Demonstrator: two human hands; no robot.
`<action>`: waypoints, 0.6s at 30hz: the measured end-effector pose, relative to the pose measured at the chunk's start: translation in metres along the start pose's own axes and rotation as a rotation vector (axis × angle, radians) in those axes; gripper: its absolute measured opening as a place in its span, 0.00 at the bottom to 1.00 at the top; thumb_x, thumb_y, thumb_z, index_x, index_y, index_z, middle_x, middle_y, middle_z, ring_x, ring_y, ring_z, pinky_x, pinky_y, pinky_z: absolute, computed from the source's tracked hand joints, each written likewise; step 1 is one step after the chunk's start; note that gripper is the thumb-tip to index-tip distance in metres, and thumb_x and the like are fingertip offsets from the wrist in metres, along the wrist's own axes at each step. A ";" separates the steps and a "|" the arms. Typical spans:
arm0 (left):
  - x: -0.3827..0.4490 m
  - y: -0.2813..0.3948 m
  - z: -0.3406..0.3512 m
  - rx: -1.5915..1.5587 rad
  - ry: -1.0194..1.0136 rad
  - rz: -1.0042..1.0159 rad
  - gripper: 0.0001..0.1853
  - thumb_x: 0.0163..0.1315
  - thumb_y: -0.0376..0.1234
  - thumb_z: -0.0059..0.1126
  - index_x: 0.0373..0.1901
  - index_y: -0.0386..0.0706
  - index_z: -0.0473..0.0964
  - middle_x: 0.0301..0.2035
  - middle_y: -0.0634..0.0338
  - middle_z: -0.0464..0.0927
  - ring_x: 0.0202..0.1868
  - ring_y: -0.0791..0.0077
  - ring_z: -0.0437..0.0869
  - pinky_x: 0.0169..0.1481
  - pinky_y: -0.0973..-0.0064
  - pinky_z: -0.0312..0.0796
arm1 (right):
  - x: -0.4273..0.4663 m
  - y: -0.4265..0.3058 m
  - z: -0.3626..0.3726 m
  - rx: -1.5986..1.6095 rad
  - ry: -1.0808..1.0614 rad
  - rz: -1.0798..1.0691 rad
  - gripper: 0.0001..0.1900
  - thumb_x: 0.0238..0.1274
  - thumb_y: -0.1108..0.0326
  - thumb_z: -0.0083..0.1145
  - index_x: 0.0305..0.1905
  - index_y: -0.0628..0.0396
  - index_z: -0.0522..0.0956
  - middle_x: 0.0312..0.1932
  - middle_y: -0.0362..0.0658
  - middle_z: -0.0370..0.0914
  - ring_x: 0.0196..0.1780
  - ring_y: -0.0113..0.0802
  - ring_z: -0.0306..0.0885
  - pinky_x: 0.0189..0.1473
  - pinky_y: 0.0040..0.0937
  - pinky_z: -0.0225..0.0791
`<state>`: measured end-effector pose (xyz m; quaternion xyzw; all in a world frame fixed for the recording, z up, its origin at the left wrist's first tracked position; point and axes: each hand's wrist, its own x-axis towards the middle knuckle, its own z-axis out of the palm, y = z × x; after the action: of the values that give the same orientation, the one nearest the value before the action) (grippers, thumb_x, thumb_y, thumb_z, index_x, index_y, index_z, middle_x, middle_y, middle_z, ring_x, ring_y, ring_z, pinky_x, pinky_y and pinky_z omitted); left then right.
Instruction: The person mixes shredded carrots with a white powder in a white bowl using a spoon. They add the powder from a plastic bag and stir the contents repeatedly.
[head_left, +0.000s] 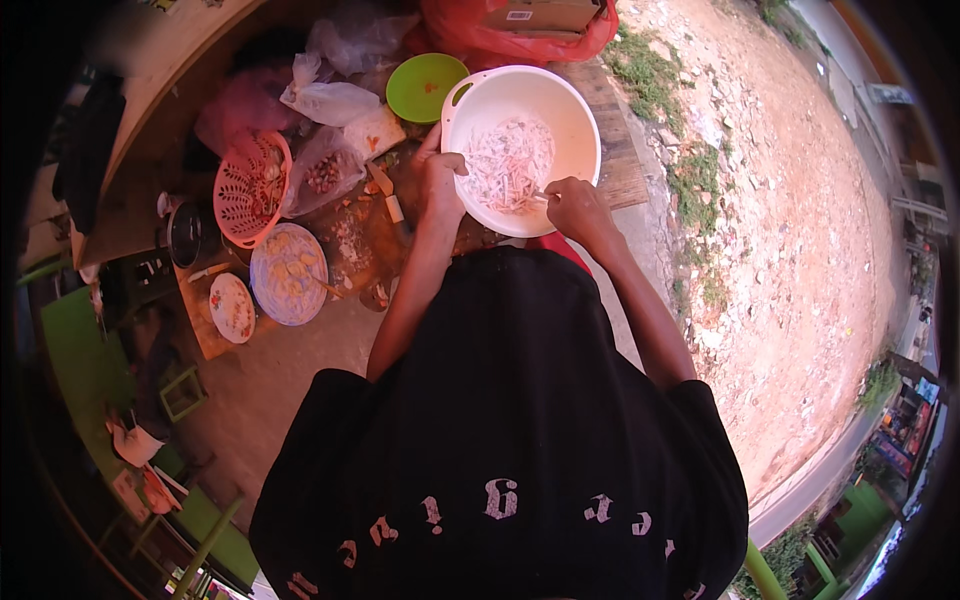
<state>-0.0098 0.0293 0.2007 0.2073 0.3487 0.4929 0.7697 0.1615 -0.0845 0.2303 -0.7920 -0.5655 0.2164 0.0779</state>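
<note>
A white plastic basin (574, 142) is tilted over the wooden table's edge. My left hand (442, 180) grips its left rim beside the handle slot. Inside lies a heap of thin shreds coated in white flour or batter (514, 161). My right hand (579, 210) holds the end of a thin utensil, perhaps a spoon handle (541, 196), at the basin's lower right; its other end is hidden in the mix. Behind the basin's left side stands a green plastic bowl (420, 94). A knife (393, 206) with a pale handle lies on the table left of my left forearm.
Left on the wooden table (349, 262) are an orange colander (244, 202), a bag of shallots (322, 176), a bowl of pale batter with a spoon (289, 277) and a patterned plate (232, 307). A red plastic bag with a carton (544, 19) stands behind. Rubble ground (787, 225) lies right.
</note>
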 end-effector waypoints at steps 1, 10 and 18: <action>0.000 0.000 0.002 -0.016 0.009 0.005 0.48 0.28 0.16 0.39 0.65 0.28 0.68 0.55 0.46 0.77 0.53 0.61 0.81 0.53 0.79 0.74 | 0.004 -0.003 0.008 0.100 -0.012 -0.024 0.10 0.55 0.70 0.53 0.35 0.59 0.85 0.35 0.58 0.83 0.39 0.58 0.82 0.45 0.49 0.75; 0.004 -0.003 -0.013 -0.074 -0.049 -0.021 0.49 0.29 0.17 0.39 0.67 0.28 0.64 0.57 0.44 0.75 0.57 0.57 0.79 0.60 0.73 0.73 | 0.035 -0.013 -0.011 0.150 0.281 0.116 0.12 0.62 0.70 0.52 0.45 0.60 0.84 0.35 0.58 0.83 0.37 0.57 0.82 0.39 0.47 0.74; 0.007 -0.001 -0.014 -0.052 -0.031 -0.065 0.49 0.27 0.16 0.39 0.67 0.28 0.64 0.57 0.43 0.74 0.57 0.55 0.78 0.60 0.72 0.73 | -0.009 -0.034 0.003 0.099 0.161 -0.132 0.14 0.61 0.72 0.52 0.48 0.57 0.83 0.31 0.59 0.80 0.36 0.56 0.80 0.40 0.50 0.72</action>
<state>-0.0179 0.0346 0.1888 0.1834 0.3305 0.4733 0.7957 0.1284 -0.0808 0.2425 -0.7630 -0.5970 0.1740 0.1763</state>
